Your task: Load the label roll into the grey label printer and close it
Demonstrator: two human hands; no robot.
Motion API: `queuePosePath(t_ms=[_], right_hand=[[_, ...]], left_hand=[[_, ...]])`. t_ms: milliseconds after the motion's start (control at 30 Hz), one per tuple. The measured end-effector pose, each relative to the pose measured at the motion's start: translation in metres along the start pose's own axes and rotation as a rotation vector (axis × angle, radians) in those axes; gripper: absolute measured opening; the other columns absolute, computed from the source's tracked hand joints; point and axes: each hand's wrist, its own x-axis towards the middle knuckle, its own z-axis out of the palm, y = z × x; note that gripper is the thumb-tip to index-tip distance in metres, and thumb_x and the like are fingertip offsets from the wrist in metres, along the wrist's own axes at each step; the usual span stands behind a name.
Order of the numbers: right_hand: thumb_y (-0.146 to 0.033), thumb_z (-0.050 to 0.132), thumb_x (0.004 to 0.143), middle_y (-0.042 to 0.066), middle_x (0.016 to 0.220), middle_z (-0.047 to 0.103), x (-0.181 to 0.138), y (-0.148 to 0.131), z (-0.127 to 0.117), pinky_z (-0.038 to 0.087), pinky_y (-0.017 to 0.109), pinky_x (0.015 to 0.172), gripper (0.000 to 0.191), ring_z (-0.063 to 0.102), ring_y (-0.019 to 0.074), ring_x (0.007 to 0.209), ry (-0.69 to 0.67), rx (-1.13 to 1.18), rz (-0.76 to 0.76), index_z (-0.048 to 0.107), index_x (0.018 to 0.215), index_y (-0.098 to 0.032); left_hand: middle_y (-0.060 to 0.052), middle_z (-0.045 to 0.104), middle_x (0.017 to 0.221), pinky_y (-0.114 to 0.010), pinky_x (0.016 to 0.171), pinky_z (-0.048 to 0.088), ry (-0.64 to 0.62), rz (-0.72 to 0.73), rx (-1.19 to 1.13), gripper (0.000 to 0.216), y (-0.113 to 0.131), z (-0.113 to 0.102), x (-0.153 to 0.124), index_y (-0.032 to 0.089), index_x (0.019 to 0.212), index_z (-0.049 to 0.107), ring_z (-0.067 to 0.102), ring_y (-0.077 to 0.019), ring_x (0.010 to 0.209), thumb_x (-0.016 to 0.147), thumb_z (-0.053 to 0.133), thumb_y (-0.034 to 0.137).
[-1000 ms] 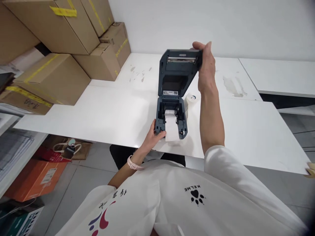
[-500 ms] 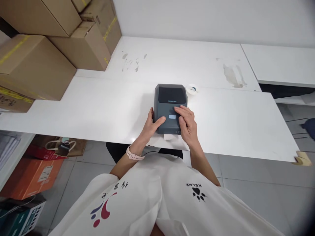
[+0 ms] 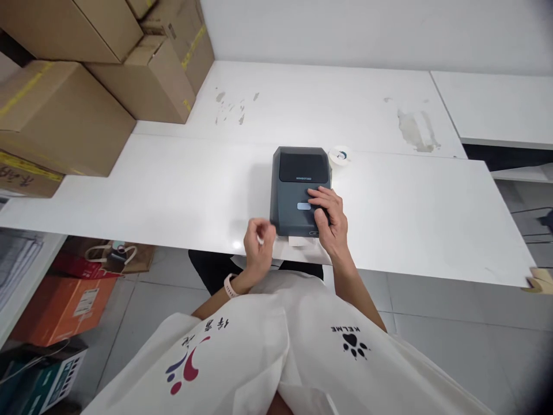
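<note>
A dark grey label printer with a black window on top sits near the table's front edge. A white paper label sticks out from its front. My right hand rests on the right part of the printer's top, fingers stretched out beside a small light-coloured panel. Just off the printer's front left corner is my left hand, its fingers curled in toward the thumb and nothing visible in them. Behind the printer's right side lies a white label roll.
Several cardboard boxes are stacked on the left of the white table. An orange box stands on the floor at lower left. The table's right front corner has a tan guard. A white wall rises behind.
My left hand has let go of the printer's left side, drawn back toward me and curled its fingers. My right hand stays on the printer.
</note>
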Motion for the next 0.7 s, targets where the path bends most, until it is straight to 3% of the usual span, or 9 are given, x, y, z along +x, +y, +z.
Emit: queuePosePath(t_ms=[33,100,167,233,367,500,600,700], right_hand=[[-0.050,0.041,0.105,0.006,0.129,0.075,0.000,0.001,0.000,0.040,0.057,0.121,0.035,0.058,0.0277,0.138,-0.003,0.012,-0.023,0.070,0.111,-0.030],[-0.054,0.040,0.105,0.006,0.130,0.074,-0.001,0.003,-0.001,0.040,0.057,0.120,0.040,0.057,0.0288,0.138,-0.011,0.015,-0.080,0.072,0.110,-0.030],[-0.055,0.038,0.105,0.006,0.131,0.073,-0.002,0.005,-0.002,0.041,0.056,0.119,0.043,0.058,0.0290,0.138,-0.017,-0.039,-0.124,0.074,0.109,-0.031],[-0.052,0.039,0.106,0.004,0.132,0.073,-0.003,0.005,-0.004,0.039,0.056,0.120,0.042,0.058,0.0288,0.137,-0.034,-0.144,-0.143,0.075,0.109,-0.032],[-0.050,0.045,0.105,-0.001,0.134,0.074,0.000,0.003,-0.007,0.027,0.059,0.125,0.033,0.056,0.0290,0.140,-0.076,-0.308,-0.179,0.075,0.109,-0.036],[-0.050,0.047,0.104,-0.001,0.137,0.072,0.001,0.000,-0.009,0.018,0.062,0.128,0.030,0.049,0.0312,0.146,-0.091,-0.320,-0.196,0.074,0.109,-0.035],[-0.054,0.044,0.104,0.004,0.154,0.058,-0.011,0.000,-0.008,0.025,0.063,0.125,0.036,0.042,0.0340,0.152,-0.080,-0.277,-0.137,0.069,0.119,-0.033],[-0.058,0.037,0.104,0.008,0.170,0.034,-0.029,0.002,-0.005,0.033,0.064,0.121,0.049,0.033,0.0361,0.157,0.039,-0.189,-0.074,0.052,0.144,-0.034]], left_hand=[[-0.005,0.066,0.077,-0.033,0.074,0.052,-0.077,-0.021,-0.003,0.047,-0.003,-0.001,-0.009,0.020,0.081,0.068,0.061,-0.0165,0.073,0.096,0.051,0.062],[-0.002,0.058,0.058,-0.031,0.061,0.046,-0.324,-0.102,-0.055,0.058,-0.006,0.001,-0.020,0.020,0.061,0.062,0.053,-0.0135,0.057,0.093,0.050,0.066],[-0.003,0.059,0.054,-0.029,0.054,0.042,-0.539,-0.214,-0.136,0.061,-0.006,0.005,-0.022,0.020,0.057,0.061,0.051,-0.0122,0.052,0.089,0.053,0.071],[-0.003,0.062,0.054,-0.027,0.049,0.038,-0.619,-0.307,-0.193,0.061,-0.006,0.010,-0.017,0.019,0.058,0.062,0.050,-0.0108,0.048,0.085,0.057,0.073],[0.000,0.062,0.050,-0.025,0.046,0.034,-0.629,-0.328,-0.185,0.053,-0.009,0.014,-0.006,0.016,0.071,0.072,0.043,-0.0081,0.041,0.085,0.063,0.067],[0.000,0.063,0.051,-0.024,0.047,0.037,-0.626,-0.300,-0.179,0.049,-0.010,0.012,-0.008,0.016,0.077,0.076,0.045,-0.0077,0.041,0.087,0.064,0.063],[-0.001,0.061,0.049,-0.025,0.048,0.039,-0.581,-0.298,-0.215,0.056,-0.011,0.007,-0.011,0.017,0.065,0.071,0.049,-0.0091,0.043,0.088,0.059,0.067],[0.000,0.053,0.044,-0.027,0.048,0.037,-0.365,-0.245,-0.238,0.064,-0.014,-0.005,-0.008,0.019,0.055,0.064,0.047,-0.0100,0.043,0.089,0.052,0.071]])
